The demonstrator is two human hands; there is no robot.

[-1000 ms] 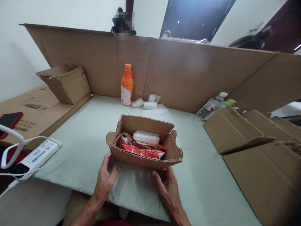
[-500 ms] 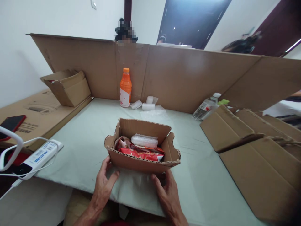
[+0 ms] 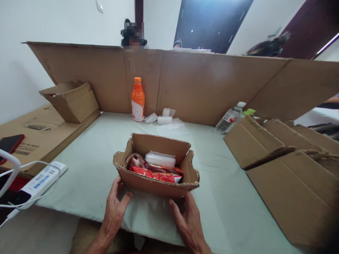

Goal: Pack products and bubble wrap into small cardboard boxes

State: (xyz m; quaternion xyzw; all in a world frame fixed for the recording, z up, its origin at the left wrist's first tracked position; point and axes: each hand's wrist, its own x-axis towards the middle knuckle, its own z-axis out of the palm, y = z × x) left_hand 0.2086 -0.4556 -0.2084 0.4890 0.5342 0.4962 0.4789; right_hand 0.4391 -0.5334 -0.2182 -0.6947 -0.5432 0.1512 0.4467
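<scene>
A small open cardboard box (image 3: pixel 156 186) stands on the cloth in front of me. Inside it lie red snack packets (image 3: pixel 159 173) and a roll of clear bubble wrap (image 3: pixel 160 159). My left hand (image 3: pixel 115 204) is at the box's near left corner, thumb spread away from the fingers. At the near right corner is my right hand (image 3: pixel 186 216), also open, its thumb just below the front wall. Both hands' fingertips are partly hidden by the box, so I cannot tell how firmly they touch it.
An orange bottle (image 3: pixel 138 100) and white wrap pieces (image 3: pixel 164 120) sit by the cardboard screen (image 3: pixel 201 84). More boxes (image 3: pixel 288 190) and a clear bottle (image 3: pixel 230 118) are on the right. Leftward are another box (image 3: pixel 79 104), a phone (image 3: pixel 10 145) and a power strip (image 3: pixel 43 181). People are beyond the screen.
The view has shifted slightly, so the scene sits a little further left. My hands and the box keep nearly the same arrangement.
</scene>
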